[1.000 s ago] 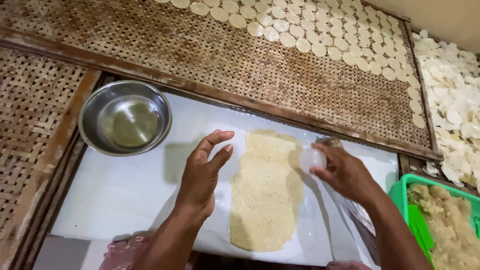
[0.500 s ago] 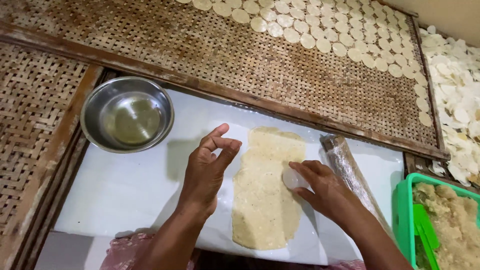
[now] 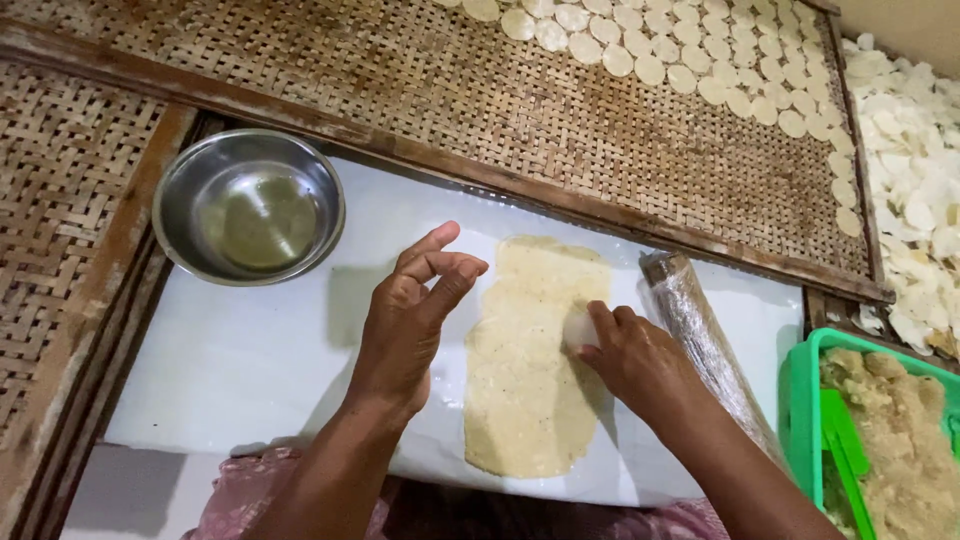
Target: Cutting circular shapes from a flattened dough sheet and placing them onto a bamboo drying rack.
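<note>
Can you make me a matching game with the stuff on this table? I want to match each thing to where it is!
Things:
1. metal bowl
2. flat dough sheet
3. rolling pin
4. green basket

Places:
a. far right edge
b. between the two hands
c. left, on the white sheet
d. just right of the right hand

Pairs: 1-c, 2-b, 3-d, 4-a

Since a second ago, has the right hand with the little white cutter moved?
Yes. The right hand moved from beside the rolling pin leftward onto the dough sheet, pressing the cutter.
</note>
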